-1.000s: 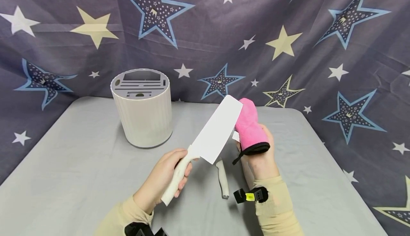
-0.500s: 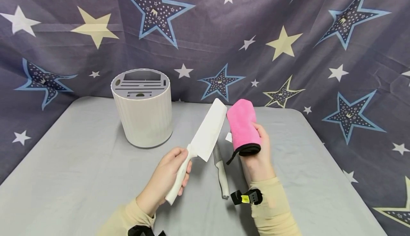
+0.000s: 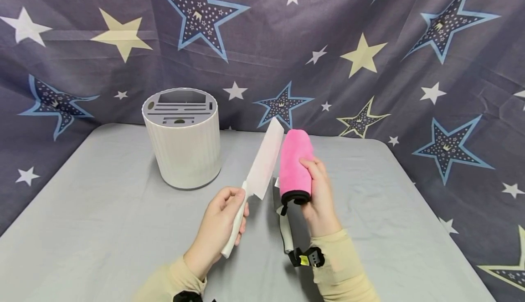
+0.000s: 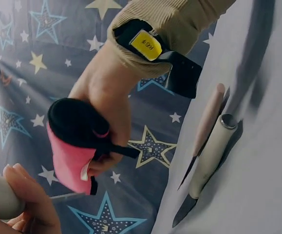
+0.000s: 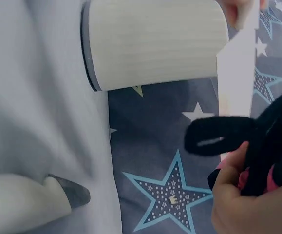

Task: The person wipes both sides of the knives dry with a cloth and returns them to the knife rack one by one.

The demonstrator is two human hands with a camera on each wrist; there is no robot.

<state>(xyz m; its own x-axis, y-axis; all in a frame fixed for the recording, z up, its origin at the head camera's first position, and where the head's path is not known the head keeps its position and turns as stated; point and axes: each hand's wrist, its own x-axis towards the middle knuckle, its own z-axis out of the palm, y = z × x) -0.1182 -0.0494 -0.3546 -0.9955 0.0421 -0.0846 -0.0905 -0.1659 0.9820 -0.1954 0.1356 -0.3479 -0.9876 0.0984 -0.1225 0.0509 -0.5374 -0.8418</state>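
My left hand (image 3: 219, 222) grips the white handle of a cleaver (image 3: 264, 161), its broad pale blade tilted up and away over the table. In the right wrist view the cleaver blade (image 5: 235, 80) stands near the towel. My right hand (image 3: 320, 192) holds a rolled pink towel (image 3: 296, 163) with black trim and a loop, close to the blade's right side; whether they touch I cannot tell. Beneath the towel lies a white-handled knife (image 3: 285, 233), partly hidden. The left wrist view shows this knife (image 4: 211, 158) beside a second, slimmer handle (image 4: 210, 117).
A round cream knife block (image 3: 184, 151) with a grey slotted top stands at the back left of the grey-covered table (image 3: 102, 211). Behind the table hangs a dark curtain (image 3: 262, 38) with stars.
My right hand has moved left with the pink towel, turning it more upright. The cleaver has turned so its blade shows narrower, and my left hand has shifted slightly right.
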